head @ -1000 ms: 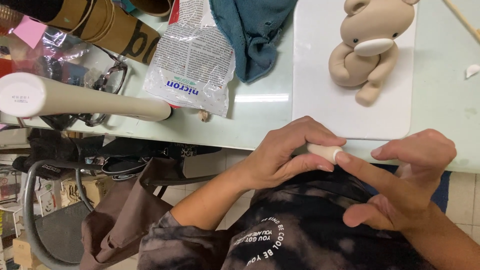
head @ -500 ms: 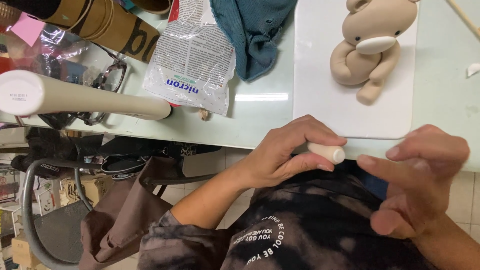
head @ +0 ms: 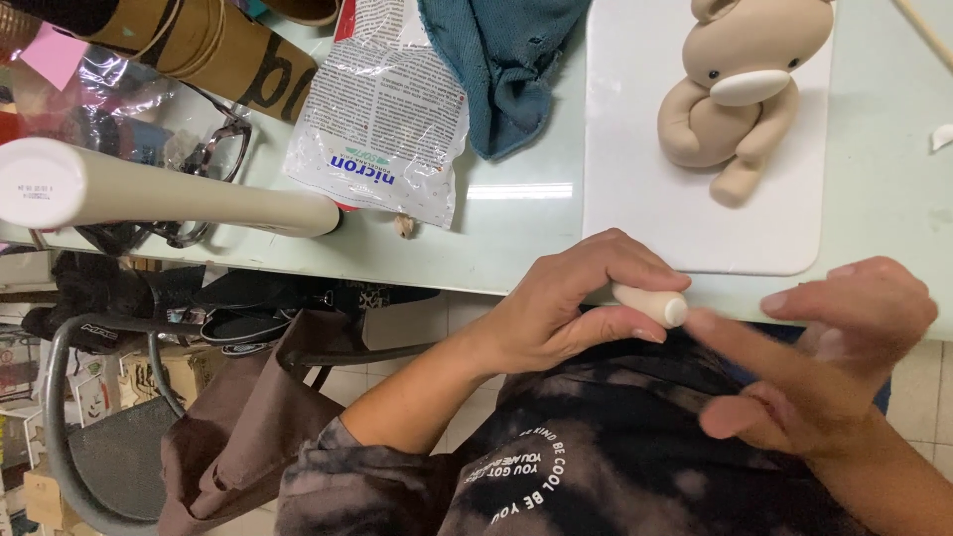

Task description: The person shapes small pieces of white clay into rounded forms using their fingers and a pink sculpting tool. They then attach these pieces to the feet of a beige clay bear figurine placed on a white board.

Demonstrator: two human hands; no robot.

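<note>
The left hand closes its fingers around one smooth beige clay cylinder at the glossy surface edge; the right hand hovers beside, fingers spread open, below one rounded clay bear on one white mat

The beige clay figure on the white mat has its head cut off by the top edge; the right hand below it is motion-blurred

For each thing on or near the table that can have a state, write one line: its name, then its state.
clay roll: pinched in the left hand
right hand: forefinger at the roll's end
clay figure: lying on the white board
foil packet: torn open, crumpled
teal cloth: bunched
rolling pin: lying flat
</note>
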